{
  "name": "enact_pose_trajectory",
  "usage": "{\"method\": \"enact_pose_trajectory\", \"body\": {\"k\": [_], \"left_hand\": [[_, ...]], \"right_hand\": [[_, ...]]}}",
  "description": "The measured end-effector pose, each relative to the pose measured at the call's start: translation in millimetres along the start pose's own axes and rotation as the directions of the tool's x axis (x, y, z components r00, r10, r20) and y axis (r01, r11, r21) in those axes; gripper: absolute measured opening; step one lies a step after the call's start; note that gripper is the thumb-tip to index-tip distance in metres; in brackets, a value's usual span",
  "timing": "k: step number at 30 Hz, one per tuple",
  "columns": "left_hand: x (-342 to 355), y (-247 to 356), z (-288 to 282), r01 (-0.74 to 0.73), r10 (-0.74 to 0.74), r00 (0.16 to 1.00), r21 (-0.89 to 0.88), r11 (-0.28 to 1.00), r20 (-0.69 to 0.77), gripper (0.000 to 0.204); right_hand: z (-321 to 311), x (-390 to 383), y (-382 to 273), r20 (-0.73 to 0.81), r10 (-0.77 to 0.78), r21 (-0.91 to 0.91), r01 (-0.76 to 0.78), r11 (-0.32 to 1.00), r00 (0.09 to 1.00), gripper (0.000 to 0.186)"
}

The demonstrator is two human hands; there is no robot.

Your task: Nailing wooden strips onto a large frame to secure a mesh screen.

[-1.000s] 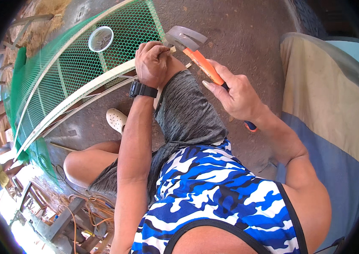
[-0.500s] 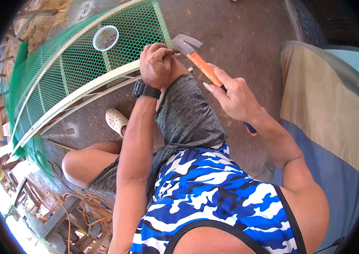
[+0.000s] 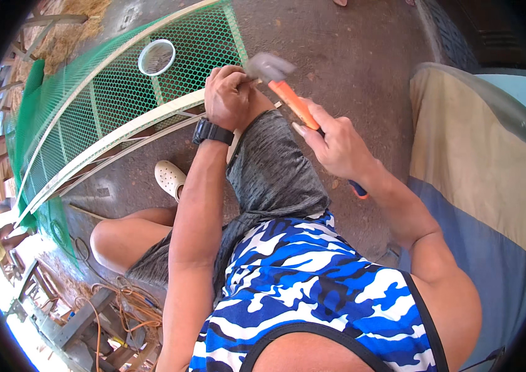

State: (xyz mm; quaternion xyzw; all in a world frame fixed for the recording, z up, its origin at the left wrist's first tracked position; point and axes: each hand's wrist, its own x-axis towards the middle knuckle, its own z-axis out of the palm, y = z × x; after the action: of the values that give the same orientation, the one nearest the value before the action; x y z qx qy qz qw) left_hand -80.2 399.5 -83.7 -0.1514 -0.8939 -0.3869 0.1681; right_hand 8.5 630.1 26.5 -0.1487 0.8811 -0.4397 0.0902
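orange-handled hammer (image 3: pixel 288 93), grey head blurred

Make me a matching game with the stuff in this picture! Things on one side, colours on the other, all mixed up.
Things:
1. hammer handle
2. plastic mesh netting
3. wristwatch on the left wrist
4. clog shoe

Colours:
A. black
B. cream white
C. orange
D. green

Pairs: 1-C, 2-D, 3-A, 4-B
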Motion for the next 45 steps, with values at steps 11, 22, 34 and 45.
{"method": "enact_pose_trajectory", "body": {"k": [11, 22, 34, 45], "left_hand": [[6.7, -10.4, -19.0, 0.152, -0.144, 0.977, -0.041, 0.988, 0.16, 0.027], [4.1, -7.1, -16.7, 0.146, -0.139, 0.976, -0.026, 0.989, 0.165, 0.021], [-1.1, -2.7, -6.6, -0.034, 0.033, 0.999, 0.015, 0.999, 0.011, 0.025], [-3.8, -4.4, -6.9, -0.106, 0.108, 0.994, 0.056, 0.993, -0.019, 0.018]], "right_hand": [[1.1, 2.3, -4.8, -0.138, -0.129, 0.038, 0.135, 0.99, 0.982, 0.064], [8.3, -1.4, -0.2, -0.085, -0.017, 0.041, 0.021, 0.999, 0.996, 0.071], [1.2, -11.7, -0.4, -0.029, 0.164, 0.1, -0.16, 0.982, 0.986, 0.071], [10.5, -7.6, 7.3, -0.123, -0.124, 0.037, 0.13, 0.991, 0.985, 0.072]]}}
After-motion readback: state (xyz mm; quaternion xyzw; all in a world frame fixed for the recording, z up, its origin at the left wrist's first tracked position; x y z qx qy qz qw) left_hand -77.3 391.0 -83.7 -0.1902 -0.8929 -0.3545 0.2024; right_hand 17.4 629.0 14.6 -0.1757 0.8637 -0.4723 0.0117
